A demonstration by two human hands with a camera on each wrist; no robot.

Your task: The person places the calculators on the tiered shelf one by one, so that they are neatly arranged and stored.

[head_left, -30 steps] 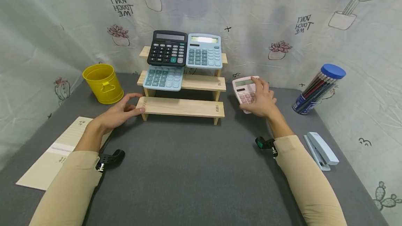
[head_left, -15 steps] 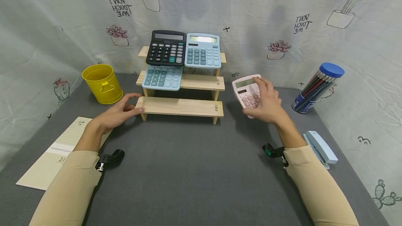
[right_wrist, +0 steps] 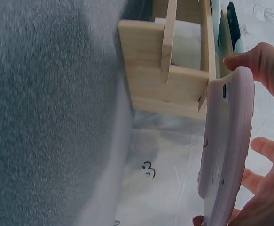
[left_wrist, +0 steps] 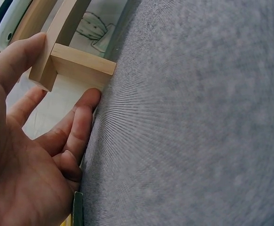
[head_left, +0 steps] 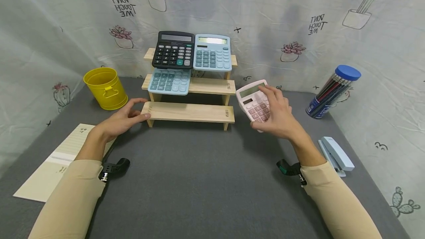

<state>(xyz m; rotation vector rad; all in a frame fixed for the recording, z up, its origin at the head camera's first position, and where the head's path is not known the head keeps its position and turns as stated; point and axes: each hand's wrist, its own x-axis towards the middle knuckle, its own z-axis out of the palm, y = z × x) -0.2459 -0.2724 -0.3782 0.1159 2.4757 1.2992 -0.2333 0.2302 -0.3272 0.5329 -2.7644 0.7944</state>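
My right hand (head_left: 279, 115) grips a pink calculator (head_left: 254, 100) by its edges, to the right of a three-step wooden display stand (head_left: 189, 112). Its keys and screen face up in the head view; the right wrist view shows its pale back and side (right_wrist: 223, 150). At the stand's left end, my left hand (head_left: 116, 123) pinches the lowest board (left_wrist: 66, 28) between thumb and index finger, the other fingers curling below. A black calculator (head_left: 173, 49) and a light blue calculator (head_left: 212, 52) lean on the top step. Another blue calculator (head_left: 170, 82) stands on the middle step, its upper part hidden.
A yellow bucket (head_left: 109, 89) stands at the back left, behind an open notebook (head_left: 49, 169) partly under my left arm. On the right are a blue-lidded tub of pencils (head_left: 332, 91) and a light blue stapler (head_left: 337, 154). A printed cloth (head_left: 259, 6) hangs behind.
My right hand has raised the pink calculator and brought it left, closer to the stand, tilting it. My left hand keeps its place on the lowest step. The view has shifted slightly.
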